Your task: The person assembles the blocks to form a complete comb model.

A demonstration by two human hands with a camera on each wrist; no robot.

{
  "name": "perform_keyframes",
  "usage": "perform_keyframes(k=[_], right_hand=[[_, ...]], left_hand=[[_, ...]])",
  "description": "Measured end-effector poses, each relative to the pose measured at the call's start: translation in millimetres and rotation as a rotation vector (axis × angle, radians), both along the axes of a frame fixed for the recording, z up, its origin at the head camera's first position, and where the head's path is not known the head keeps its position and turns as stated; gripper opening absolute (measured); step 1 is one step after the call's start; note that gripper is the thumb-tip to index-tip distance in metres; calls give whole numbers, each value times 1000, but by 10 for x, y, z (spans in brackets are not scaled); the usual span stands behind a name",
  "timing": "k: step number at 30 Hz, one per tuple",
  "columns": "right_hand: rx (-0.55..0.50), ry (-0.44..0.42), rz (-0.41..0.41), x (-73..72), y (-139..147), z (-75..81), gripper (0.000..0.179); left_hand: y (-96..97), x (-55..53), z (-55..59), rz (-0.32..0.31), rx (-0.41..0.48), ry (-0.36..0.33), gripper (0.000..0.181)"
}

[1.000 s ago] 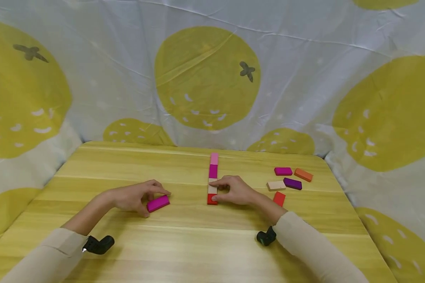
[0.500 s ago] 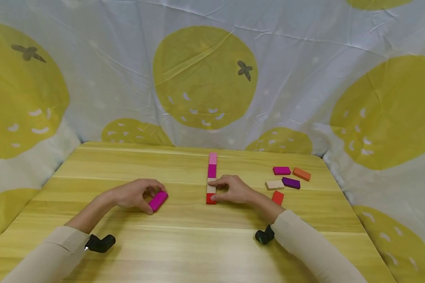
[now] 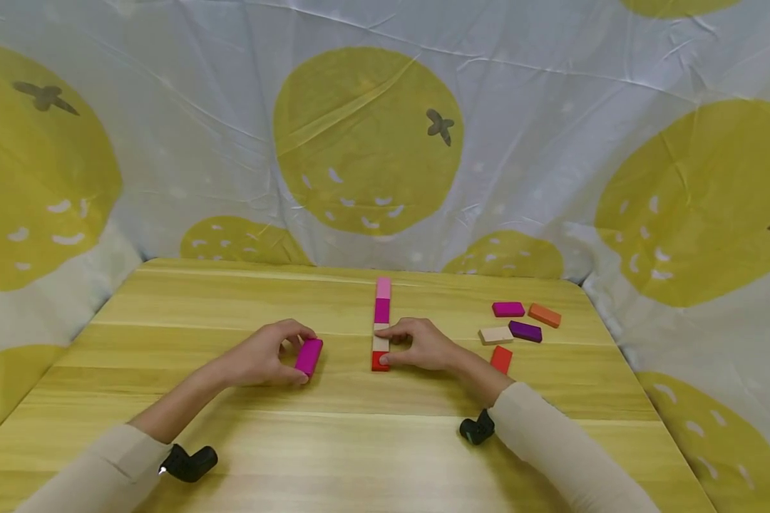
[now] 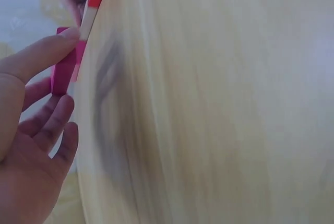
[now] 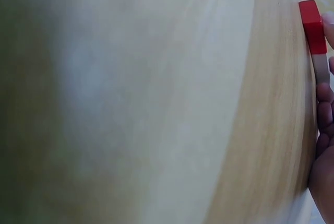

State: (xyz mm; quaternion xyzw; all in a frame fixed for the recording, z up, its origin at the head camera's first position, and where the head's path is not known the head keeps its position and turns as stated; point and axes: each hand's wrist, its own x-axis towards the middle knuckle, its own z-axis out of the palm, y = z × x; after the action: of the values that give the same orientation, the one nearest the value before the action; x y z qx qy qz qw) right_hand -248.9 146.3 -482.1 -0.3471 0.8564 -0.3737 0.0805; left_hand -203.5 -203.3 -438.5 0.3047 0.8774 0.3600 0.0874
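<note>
Between thumb and fingers, my left hand pinches a magenta block, raised off the table and tilted, left of a row of blocks. The left wrist view also shows this magenta block at the fingertips. My right hand rests on the near part of the row, its thumb on the red block and its index finger across the beige block. Beyond them, end to end, lie another magenta block and a pink block. In the right wrist view, fingers partly hide the beige block.
Loose blocks lie at the right of the wooden table: magenta, orange, purple, beige and red. A fruit-patterned cloth hangs behind the table.
My left hand has taken hold of the magenta block, turned it more upright in view and moved it right, nearer the row. My right hand has stayed on the row.
</note>
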Motion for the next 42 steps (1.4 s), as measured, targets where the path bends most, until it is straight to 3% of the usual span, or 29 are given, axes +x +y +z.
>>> perform_keyframes(k=[6, 13, 22, 34, 42], right_hand=[[10, -12, -8, -6, 3, 2, 51], [21, -10, -9, -33, 8, -10, 51], [6, 11, 7, -50, -11, -8, 50], [5, 6, 12, -53, -32, -28, 50], [-5, 17, 15, -52, -21, -19, 50]], left_hand=[[288, 102, -20, -1, -19, -3, 60], [593, 193, -100, -57, -8, 3, 59], [912, 297, -151, -45, -30, 16, 59], [1068, 373, -186, 2, -105, 116, 62], [960, 385, -223, 10, -66, 157, 60]])
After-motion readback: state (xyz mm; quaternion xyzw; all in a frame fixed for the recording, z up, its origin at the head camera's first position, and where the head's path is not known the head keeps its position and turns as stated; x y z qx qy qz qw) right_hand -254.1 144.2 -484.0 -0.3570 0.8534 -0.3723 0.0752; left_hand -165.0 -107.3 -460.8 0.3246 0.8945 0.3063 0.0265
